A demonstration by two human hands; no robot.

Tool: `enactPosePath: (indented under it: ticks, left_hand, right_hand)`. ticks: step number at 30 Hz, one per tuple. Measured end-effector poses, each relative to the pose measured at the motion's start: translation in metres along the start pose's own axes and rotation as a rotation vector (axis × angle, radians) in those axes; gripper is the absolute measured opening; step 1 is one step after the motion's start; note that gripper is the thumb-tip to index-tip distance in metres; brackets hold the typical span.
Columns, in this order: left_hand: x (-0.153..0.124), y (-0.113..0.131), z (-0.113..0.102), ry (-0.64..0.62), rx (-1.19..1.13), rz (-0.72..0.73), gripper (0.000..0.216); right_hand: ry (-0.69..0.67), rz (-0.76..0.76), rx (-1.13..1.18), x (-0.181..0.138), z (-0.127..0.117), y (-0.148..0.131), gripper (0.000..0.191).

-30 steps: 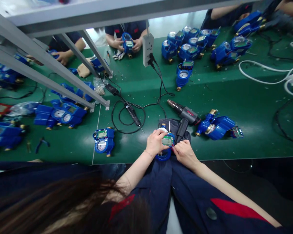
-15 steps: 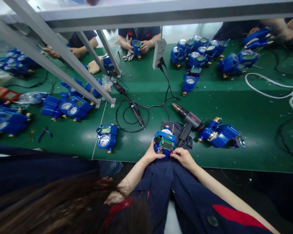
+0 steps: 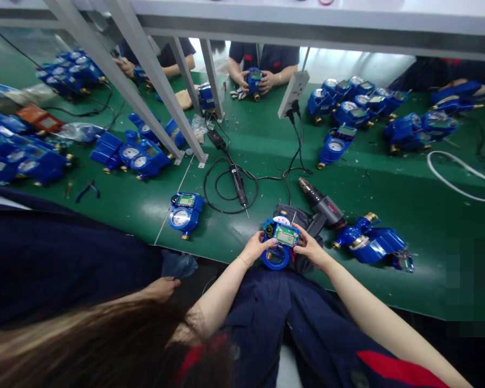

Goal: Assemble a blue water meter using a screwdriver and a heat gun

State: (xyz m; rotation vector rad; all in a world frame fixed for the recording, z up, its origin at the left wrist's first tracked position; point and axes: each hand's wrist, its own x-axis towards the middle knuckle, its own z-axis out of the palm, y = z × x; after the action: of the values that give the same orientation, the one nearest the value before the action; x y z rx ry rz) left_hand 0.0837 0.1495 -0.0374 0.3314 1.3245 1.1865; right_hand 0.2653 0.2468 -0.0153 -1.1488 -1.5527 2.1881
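At the table's front edge a blue water meter (image 3: 275, 261) sits in front of me, its casing open. A green circuit board (image 3: 286, 235) with a small display lies over its upper part. My left hand (image 3: 257, 249) is closed round the meter's left side, its thumb at the board's lower left corner. My right hand (image 3: 310, 249) grips the board's right edge between thumb and fingers. A bit of red wire shows beside the right thumb. Just behind are a dark cloth (image 3: 288, 211) and a heat gun (image 3: 326, 210), partly touching.
A blue meter (image 3: 185, 215) stands to the left, another (image 3: 372, 237) lies on its side at right. An electric screwdriver (image 3: 237, 183) with coiled cable lies ahead. Pliers (image 3: 88, 191), a power strip (image 3: 294, 94) and shelf posts (image 3: 149, 81) are around. Co-workers sit opposite and at left.
My right hand has moved from the wires at the meter's lower right up to the board's right edge. The board now sits flatter and farther right. The view has shifted left.
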Motion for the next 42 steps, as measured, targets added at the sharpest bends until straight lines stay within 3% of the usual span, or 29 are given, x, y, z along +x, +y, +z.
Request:
enactPosePath:
  ticks: [9,16,26,32,37,42]
  left_hand:
    - [-0.006,-0.009,-0.003,0.089,-0.139,0.045,0.047]
    - [-0.015,-0.009,-0.016,0.221,-0.262,-0.04,0.043]
    - [0.005,0.007,-0.029,0.055,-0.383,-0.198,0.054]
    - [0.012,0.012,-0.036,-0.053,-0.399,-0.235,0.059]
    - [0.007,0.021,-0.042,-0.141,-0.421,-0.197,0.072]
    - [-0.001,0.025,-0.041,-0.034,-0.306,-0.053,0.065]
  right_hand:
    - [0.006,0.062,-0.011,0.012,0.008,-0.015,0.098]
    - [0.007,0.133,-0.025,0.043,0.033,-0.027,0.085]
    - [0.058,0.237,-0.009,0.081,0.039,-0.052,0.064]
    - [0.099,0.276,0.024,0.083,0.041,-0.058,0.059]
    - [0.156,0.257,0.052,0.079,0.041,-0.06,0.058]
    - [0.289,0.234,0.075,0.078,0.047,-0.05,0.056]
